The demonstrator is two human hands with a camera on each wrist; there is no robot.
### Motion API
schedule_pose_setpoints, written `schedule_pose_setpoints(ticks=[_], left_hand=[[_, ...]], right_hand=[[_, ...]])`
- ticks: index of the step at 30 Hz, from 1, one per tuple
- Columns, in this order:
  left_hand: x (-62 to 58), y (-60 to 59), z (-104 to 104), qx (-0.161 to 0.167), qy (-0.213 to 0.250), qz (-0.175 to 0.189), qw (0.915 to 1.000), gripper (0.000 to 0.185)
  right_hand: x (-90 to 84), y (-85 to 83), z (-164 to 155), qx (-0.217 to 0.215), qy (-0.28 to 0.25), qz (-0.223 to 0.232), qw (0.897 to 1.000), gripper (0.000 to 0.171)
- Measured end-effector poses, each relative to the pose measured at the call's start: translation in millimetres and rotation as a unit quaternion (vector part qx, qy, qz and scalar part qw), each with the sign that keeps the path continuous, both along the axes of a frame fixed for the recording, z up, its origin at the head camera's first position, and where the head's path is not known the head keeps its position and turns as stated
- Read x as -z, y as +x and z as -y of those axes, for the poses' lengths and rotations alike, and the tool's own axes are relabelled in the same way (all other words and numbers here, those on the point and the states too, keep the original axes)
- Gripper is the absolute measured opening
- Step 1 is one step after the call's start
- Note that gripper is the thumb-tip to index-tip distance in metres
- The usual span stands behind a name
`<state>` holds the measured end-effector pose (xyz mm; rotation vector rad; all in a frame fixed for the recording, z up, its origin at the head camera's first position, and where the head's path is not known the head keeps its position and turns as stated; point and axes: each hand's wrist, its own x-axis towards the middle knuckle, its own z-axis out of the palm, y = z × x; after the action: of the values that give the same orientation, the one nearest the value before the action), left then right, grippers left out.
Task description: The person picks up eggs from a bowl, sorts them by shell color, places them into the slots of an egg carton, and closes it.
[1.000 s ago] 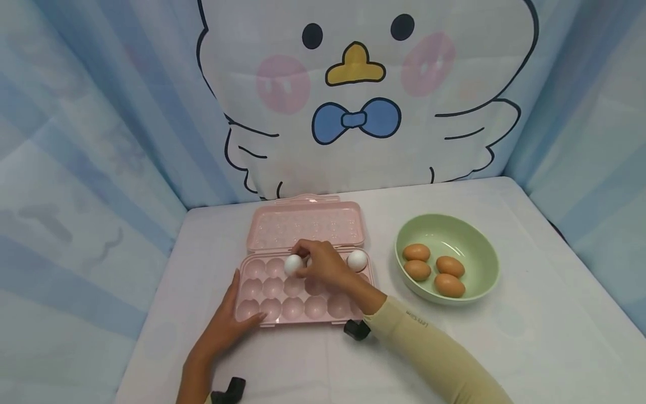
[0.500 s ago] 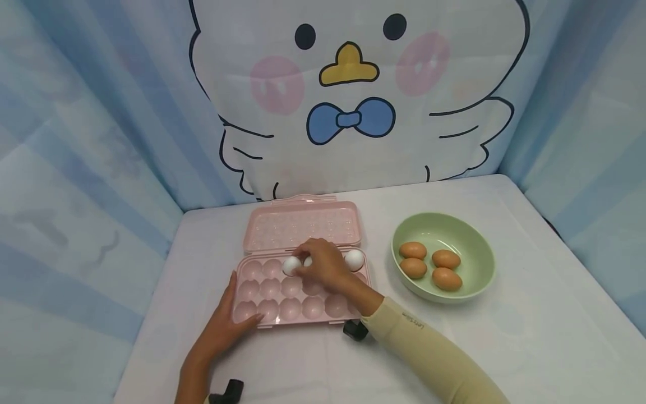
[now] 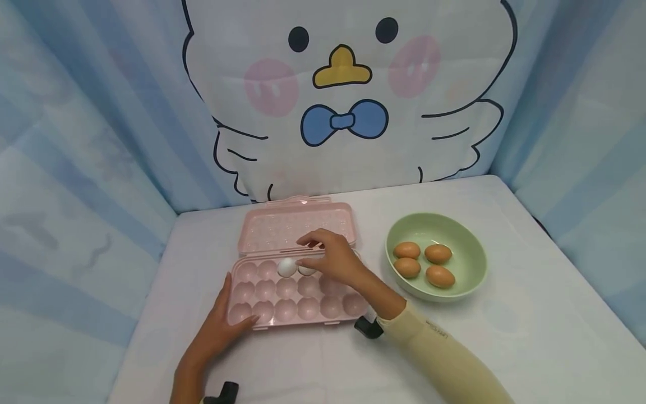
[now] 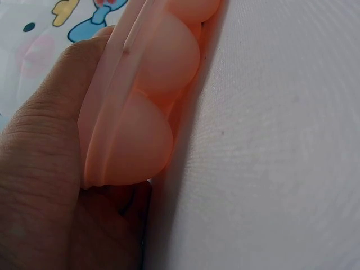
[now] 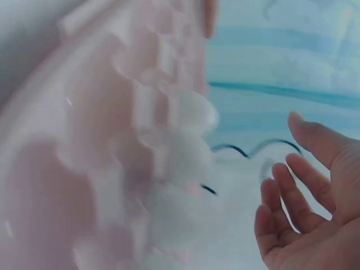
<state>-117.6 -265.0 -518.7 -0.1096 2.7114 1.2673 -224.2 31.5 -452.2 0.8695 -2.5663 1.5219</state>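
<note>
Your left hand (image 3: 222, 328) is lying flat against the near-left corner of the pink egg tray (image 3: 295, 306) on the counter (image 3: 504, 336), fingers straight. Your right hand (image 3: 335, 261) is hovering over the tray's back row with fingers loosely spread, holding nothing, just beside two white eggs (image 3: 287, 267) sitting in their cups.

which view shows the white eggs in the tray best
The head view: two white eggs sit side by side in the pink tray's back row, by the right hand. The right wrist view shows only blurred white blobs along the tray. The left wrist view shows just the tray's underside, no eggs.
</note>
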Motion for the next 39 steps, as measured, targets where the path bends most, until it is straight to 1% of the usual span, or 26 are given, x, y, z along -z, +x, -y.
schedule_pose_setpoints(ticks=[5, 7, 9, 12, 15, 19, 22, 26, 31, 35, 39], left_hand=[[0.8, -1.0, 2, 0.011, 0.008, -0.015, 0.9998, 0.128], [1.6, -1.5, 2, 0.016, 0.013, -0.019, 0.9996, 0.128], [2.8, -2.4, 2, 0.022, 0.019, -0.024, 0.9993, 0.129], [3.2, -2.1, 2, 0.024, 0.019, -0.023, 0.9993, 0.129], [3.0, -1.7, 2, 0.023, 0.007, -0.018, 0.9995, 0.129], [3.8, -1.7, 2, 0.021, -0.004, -0.014, 0.9997, 0.128], [5.3, -2.2, 4, 0.022, -0.003, -0.018, 0.9996, 0.128], [5.4, -2.8, 6, 0.027, 0.0, -0.023, 0.9994, 0.127], [4.8, -3.6, 6, 0.027, 0.002, -0.022, 0.9994, 0.126], [5.5, -3.9, 4, 0.024, 0.003, -0.016, 0.9996, 0.127], [5.3, -4.1, 4, 0.024, 0.003, -0.011, 0.9997, 0.127]], right_hand=[[-21.8, 8.0, -38, 0.011, -0.026, -0.003, 1.0, 0.036], [-25.9, 9.9, -56, 0.022, -0.031, -0.006, 0.999, 0.035], [-27.0, 11.5, -75, 0.037, -0.025, -0.006, 0.999, 0.035], [-24.7, 12.7, -103, 0.065, -0.006, 0.008, 0.998, 0.034], [-19.8, 15.3, -132, 0.089, 0.022, 0.043, 0.995, 0.032], [-9.1, 19.1, -166, 0.087, 0.054, 0.078, 0.992, 0.031], [-0.6, 21.1, -187, 0.074, 0.067, 0.087, 0.991, 0.033], [6.3, 24.1, -207, 0.07, 0.071, 0.099, 0.99, 0.033], [7.0, 27.0, -224, 0.074, 0.09, 0.117, 0.986, 0.034], [6.3, 27.3, -233, 0.08, 0.108, 0.128, 0.983, 0.037], [8.8, 26.9, -235, 0.077, 0.111, 0.129, 0.982, 0.035]])
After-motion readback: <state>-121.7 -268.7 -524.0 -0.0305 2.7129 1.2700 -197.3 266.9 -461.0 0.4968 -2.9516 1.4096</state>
